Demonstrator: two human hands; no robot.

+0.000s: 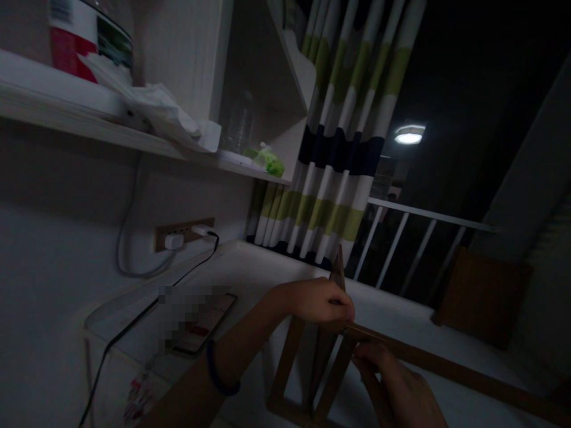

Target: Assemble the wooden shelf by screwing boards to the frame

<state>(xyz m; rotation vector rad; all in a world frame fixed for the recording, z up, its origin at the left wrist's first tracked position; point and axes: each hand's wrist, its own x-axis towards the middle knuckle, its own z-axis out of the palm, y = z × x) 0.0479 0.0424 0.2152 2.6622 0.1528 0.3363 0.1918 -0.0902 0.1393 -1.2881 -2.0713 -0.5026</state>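
Note:
A brown wooden frame [423, 356] of flat bars stands on the white desk top, with one long bar running off to the right. My left hand [321, 302], a dark band round its wrist, comes in from the lower left. Its fingers are closed on the frame's upper corner, where a thin upright wooden piece [338, 267] rises behind them. Just below that corner, my right hand [395, 380] has thumb and forefinger pinched together close against the side of a bar. Whatever lies between those fingertips is hidden or too small to name.
Left of the frame lies a phone [207, 327]; a black cable [134, 321] runs from the wall socket [184, 232] along the desk edge. Above hangs a white shelf [169, 142] with tissue and a clear bottle [241, 125]. A curtain [341, 148] and a wooden panel [484, 294] stand behind.

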